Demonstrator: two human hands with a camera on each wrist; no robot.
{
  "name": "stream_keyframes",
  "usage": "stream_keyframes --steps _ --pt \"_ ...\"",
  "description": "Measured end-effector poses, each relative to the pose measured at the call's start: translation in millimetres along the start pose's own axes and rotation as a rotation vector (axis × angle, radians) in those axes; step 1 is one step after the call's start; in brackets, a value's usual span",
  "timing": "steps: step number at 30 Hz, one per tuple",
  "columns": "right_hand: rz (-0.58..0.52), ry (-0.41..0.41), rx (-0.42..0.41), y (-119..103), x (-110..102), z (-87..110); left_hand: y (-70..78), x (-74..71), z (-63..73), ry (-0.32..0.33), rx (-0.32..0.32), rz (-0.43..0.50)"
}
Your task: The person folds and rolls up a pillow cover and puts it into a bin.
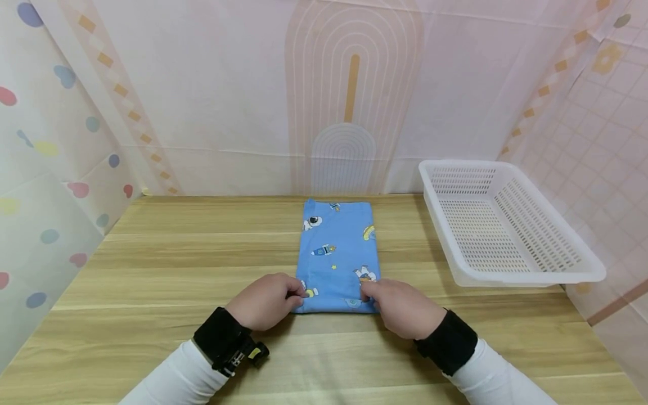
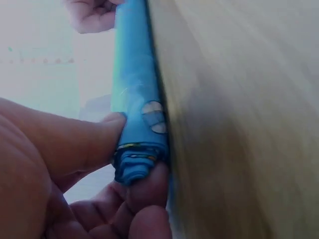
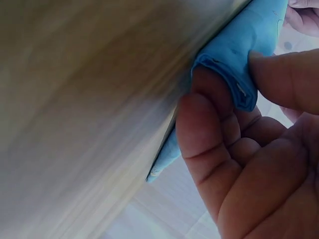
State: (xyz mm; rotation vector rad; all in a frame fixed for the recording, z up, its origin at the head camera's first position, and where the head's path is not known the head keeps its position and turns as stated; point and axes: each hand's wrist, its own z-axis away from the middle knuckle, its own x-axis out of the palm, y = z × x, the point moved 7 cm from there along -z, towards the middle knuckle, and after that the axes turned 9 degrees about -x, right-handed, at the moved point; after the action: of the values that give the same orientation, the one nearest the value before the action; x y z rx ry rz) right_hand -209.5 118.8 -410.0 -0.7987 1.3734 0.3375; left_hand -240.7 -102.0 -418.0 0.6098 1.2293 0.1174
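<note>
The folded blue cloth (image 1: 336,256) lies flat, its long sides running between 12 and 6 o'clock, with its 6 o'clock end turned over into a layered, rolled edge. It looks light, soft and limp, unlikely to break or to slide much; the layers could slip apart if only one side is lifted. The two corners of that rolled edge seem the best hold. The left hand (image 1: 267,301) pinches the 7 o'clock corner, thumb on top and fingers at the layered end; the right hand (image 1: 402,306) has a matching narrow grip at 5 o'clock, a finger tucked beneath the fold. The cloth's 12 o'clock end sits near the back edge of the counter (image 1: 177,270), just before the patterned backdrop (image 1: 243,101), so room is tight there. Wider space runs toward 9 o'clock. Between 2 and 3 o'clock, the white basket (image 1: 529,277) stands well apart.
</note>
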Motion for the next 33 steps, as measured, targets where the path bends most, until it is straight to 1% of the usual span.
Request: stream_keyframes --steps 4,9,11,13,18,21,23,25,30,33 --pt "0.009 -0.01 0.03 1.0 -0.4 -1.1 2.8 -1.5 -1.1 0.007 -0.004 -0.012" --pt "0.035 0.018 0.02 -0.1 -3.5 -2.4 4.0 -1.1 -2.3 0.018 -0.042 -0.04" --pt "0.043 0.033 0.012 -0.7 -5.0 -3.4 5.6 -0.5 -2.5 0.035 -0.038 -0.058" --pt "0.049 0.045 0.008 -1.1 -6.1 -4.5 9.7 0.1 -2.3 0.063 -0.003 -0.083" --pt "0.079 0.077 0.007 -3.0 -7.7 -6.2 25.2 -0.9 2.9 0.167 0.149 -0.167" --pt "0.131 0.112 -0.013 -6.9 -8.1 -7.1 29.6 -1.7 6.1 0.205 0.185 -0.218" --pt "0.162 0.137 -0.04 -10.1 -7.7 -7.7 29.8 -1.6 7.0 0.215 0.185 -0.241" --pt "0.166 0.145 -0.062 -12.9 -7.1 -7.8 29.8 -1.3 7.9 0.216 0.185 -0.255" --pt "0.113 0.093 -0.043 -11.7 -4.7 -7.3 28.2 -1.0 10.0 0.205 0.17 -0.256" --pt "0.121 0.065 -0.046 -12.1 -4.9 -6.4 27.1 -1.3 10.3 0.183 0.144 -0.241"
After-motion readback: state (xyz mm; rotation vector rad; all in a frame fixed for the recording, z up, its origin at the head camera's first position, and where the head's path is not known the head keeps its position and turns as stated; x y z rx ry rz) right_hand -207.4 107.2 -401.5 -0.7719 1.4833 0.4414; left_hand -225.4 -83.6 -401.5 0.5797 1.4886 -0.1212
